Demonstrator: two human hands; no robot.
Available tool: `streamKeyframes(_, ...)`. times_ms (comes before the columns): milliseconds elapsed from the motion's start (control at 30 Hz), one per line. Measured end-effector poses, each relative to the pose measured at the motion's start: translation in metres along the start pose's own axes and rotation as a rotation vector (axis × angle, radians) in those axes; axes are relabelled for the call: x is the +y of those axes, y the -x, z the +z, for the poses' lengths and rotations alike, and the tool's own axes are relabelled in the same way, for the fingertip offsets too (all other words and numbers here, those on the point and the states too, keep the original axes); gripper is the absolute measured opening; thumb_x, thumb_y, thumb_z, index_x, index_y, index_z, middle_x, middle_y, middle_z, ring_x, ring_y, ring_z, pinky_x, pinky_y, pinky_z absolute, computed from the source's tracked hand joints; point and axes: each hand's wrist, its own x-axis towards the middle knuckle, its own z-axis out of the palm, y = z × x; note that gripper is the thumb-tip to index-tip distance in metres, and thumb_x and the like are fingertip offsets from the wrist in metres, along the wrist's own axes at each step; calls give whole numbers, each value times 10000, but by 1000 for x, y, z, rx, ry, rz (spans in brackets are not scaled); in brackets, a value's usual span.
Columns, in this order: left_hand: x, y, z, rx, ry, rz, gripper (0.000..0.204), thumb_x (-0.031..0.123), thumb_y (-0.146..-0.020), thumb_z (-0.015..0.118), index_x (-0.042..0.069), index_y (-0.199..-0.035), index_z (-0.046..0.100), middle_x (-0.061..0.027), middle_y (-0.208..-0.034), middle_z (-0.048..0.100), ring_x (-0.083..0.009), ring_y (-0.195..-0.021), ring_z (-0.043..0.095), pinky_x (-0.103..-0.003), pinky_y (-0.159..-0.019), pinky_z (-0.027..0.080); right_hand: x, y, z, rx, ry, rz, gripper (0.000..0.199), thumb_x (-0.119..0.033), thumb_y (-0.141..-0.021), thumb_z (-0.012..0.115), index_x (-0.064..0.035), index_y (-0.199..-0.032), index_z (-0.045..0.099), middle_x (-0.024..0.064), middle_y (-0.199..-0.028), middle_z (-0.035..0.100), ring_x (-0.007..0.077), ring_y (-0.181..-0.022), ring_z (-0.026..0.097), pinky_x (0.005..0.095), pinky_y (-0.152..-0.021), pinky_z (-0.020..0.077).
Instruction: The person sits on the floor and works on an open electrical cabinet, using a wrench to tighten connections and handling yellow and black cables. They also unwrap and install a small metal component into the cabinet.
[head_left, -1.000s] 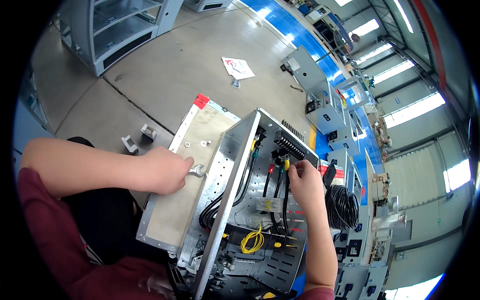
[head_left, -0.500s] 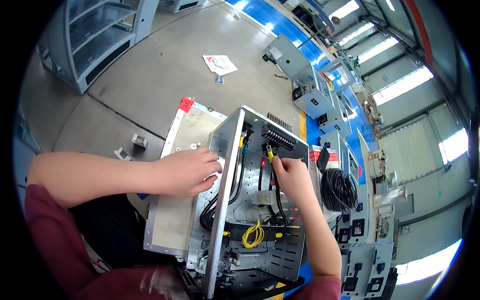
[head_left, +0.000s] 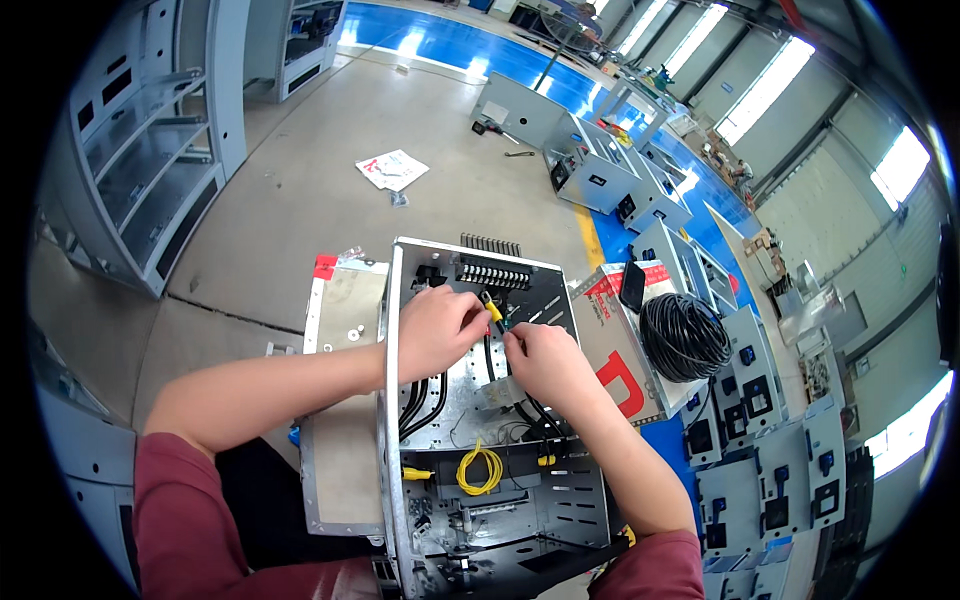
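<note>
An open metal cabinet box (head_left: 392, 480) stands in front of me, with both my hands inside its upper part. My right hand (head_left: 545, 362) pinches a black cable ending in a ring lug with a yellow sleeve (head_left: 494, 311). Beside that sleeve is my left hand (head_left: 437, 328), its fingers drawn together; whether they hold anything is hidden. Just beyond the lug, a black terminal block (head_left: 495, 273) is fixed to the box's far wall. More black cables (head_left: 425, 405) run down the box's left side. A coil of thin yellow wire (head_left: 479, 470) lies lower in the box.
To the left of the box lies a pale panel (head_left: 340, 440) with washers on it. At the right, a carton (head_left: 610, 330) carries a black cable coil (head_left: 684, 337) and a phone (head_left: 632, 287). Grey cabinets (head_left: 150, 170) stand at the far left, more enclosures along the right.
My left hand has moved right, from above the box's left edge to beside the yellow-sleeved lug. My right hand keeps hold of the cable. The head view has turned.
</note>
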Motion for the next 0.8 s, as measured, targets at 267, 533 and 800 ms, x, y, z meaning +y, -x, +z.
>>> streamKeyframes(267,8,-10,17,-42,-149,-64,355,359,-987,664,26,-889,737,-130,-774,737,-339,-761,709,-464,-749,524,9,-6,9,-57,96,-104,309,-192,-1005,579,27,-838,719,247,-780,700,448,-768,692,539,-762,555)
streamKeyframes(533,5,-9,25,-63,-224,-66,358,361,-980,677,19,-884,723,-150,-788,737,-349,-780,720,-474,-712,550,16,-11,19,-85,91,-159,318,-171,-991,572,17,-777,712,252,-742,687,446,-726,687,544,-742,559)
streamKeyframes(800,0,-9,21,-25,-237,-19,352,332,-979,669,15,-841,735,-165,-700,700,-370,-758,707,-495,-701,545,22,-25,4,-261,-245,158,311,-261,-963,671,23,-1028,783,237,-827,742,387,-803,738,463,-793,581)
